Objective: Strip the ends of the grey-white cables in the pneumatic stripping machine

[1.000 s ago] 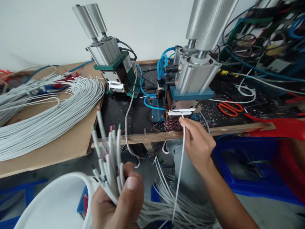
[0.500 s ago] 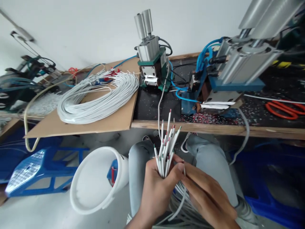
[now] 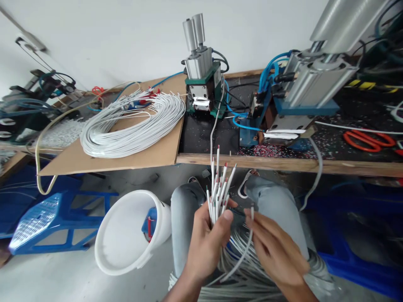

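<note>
My left hand (image 3: 208, 241) is closed round a bundle of grey cables (image 3: 218, 191) whose stripped red, green and white tips point up above my lap. Just to its right, my right hand (image 3: 277, 249) pinches a single grey cable (image 3: 248, 235), its tip standing free beside the bundle. More cable loops hang over my knees (image 3: 252, 277). On the bench ahead stands the blue pneumatic stripping machine (image 3: 283, 113), with a green one (image 3: 203, 88) behind it to the left.
A large coil of grey cable (image 3: 132, 130) lies on cardboard (image 3: 110, 161) at the left of the bench. A white bucket (image 3: 126, 235) and a blue stool (image 3: 40, 222) stand on the floor to my left. Orange scissors (image 3: 367, 140) lie at the bench's right.
My right hand has come away from the blue machine and down to my lap with the single cable, first meeting the bundle, now slightly apart. My view has pulled back and turned left.
</note>
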The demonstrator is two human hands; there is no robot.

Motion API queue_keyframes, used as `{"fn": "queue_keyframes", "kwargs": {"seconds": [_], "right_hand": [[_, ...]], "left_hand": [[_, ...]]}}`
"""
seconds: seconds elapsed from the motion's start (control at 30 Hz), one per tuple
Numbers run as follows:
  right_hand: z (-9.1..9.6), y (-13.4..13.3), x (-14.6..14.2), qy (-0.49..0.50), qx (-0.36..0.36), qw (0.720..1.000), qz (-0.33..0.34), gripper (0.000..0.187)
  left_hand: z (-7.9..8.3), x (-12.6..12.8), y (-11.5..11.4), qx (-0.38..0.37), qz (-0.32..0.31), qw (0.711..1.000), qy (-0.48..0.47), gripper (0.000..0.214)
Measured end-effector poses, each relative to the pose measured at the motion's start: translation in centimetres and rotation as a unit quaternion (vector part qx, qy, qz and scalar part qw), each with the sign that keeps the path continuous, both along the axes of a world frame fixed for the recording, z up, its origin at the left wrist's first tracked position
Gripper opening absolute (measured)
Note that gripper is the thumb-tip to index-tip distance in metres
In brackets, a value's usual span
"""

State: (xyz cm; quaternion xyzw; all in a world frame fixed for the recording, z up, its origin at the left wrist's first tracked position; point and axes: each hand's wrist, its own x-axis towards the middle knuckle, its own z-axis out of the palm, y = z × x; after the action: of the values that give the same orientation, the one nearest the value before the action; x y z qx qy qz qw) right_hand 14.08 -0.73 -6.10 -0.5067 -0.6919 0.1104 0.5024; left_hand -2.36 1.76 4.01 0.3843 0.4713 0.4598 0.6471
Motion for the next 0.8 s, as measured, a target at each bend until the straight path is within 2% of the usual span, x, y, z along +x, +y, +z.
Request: {"fn": "queue_keyframes", "kwargs": {"seconds": [0.07,0.17,0.2,0.27,0.33,0.43,0.53,0.6,0.67,0.73,0.77,0.8], "right_hand": [[-1.9,0.9,1.1,-0.039,-0.043,0.997,-0.056,0.064],[-2.9,2.2,2.8,-0.079,-0.095,0.991,-0.059,0.053],[-2.5,2.4,3.1,-0.085,-0.113,0.988,-0.055,0.050],[-0.3,2.3,3.1,-0.057,-0.144,0.987,-0.048,0.043],[2.7,2.0,2.3,0.044,-0.178,0.983,-0.010,0.033],[6.4,2.0,0.3,0.186,-0.210,0.957,0.069,0.020],[7.3,2.5,-1.3,0.292,-0.235,0.921,0.109,0.012],[6.8,2.6,-2.0,0.393,-0.220,0.888,0.094,0.014],[6.0,2.2,-2.3,0.510,-0.234,0.820,0.112,0.016],[5.3,1.4,-2.3,0.572,-0.312,0.737,0.182,0.018],[5.1,1.0,-2.1,0.569,-0.357,0.709,0.213,0.018],[4.9,0.6,-2.0,0.550,-0.393,0.700,0.230,0.018]], "left_hand": [[-0.3,-0.1,0.1,-0.007,0.012,1.000,-0.028,0.027],[-0.6,-0.2,0.1,-0.001,0.012,1.000,-0.020,0.022],[-0.8,-0.1,0.0,0.006,0.009,1.000,-0.002,0.022],[-0.9,0.0,-0.1,0.015,0.003,0.999,0.049,0.024],[-0.9,0.3,-0.2,0.016,-0.005,0.996,0.088,0.026],[-0.6,0.6,-0.3,0.010,-0.023,0.995,0.095,0.025],[-0.1,0.9,-0.3,0.023,-0.012,0.993,0.112,0.022],[0.3,1.0,-0.1,0.043,0.039,0.989,0.136,0.022],[0.5,1.0,-0.1,0.029,0.076,0.988,0.132,0.025],[0.6,1.0,-0.2,-0.002,0.066,0.991,0.116,0.029],[0.5,1.1,-0.3,-0.011,0.051,0.992,0.116,0.028],[0.5,1.1,-0.4,-0.011,0.035,0.992,0.122,0.026]]}}
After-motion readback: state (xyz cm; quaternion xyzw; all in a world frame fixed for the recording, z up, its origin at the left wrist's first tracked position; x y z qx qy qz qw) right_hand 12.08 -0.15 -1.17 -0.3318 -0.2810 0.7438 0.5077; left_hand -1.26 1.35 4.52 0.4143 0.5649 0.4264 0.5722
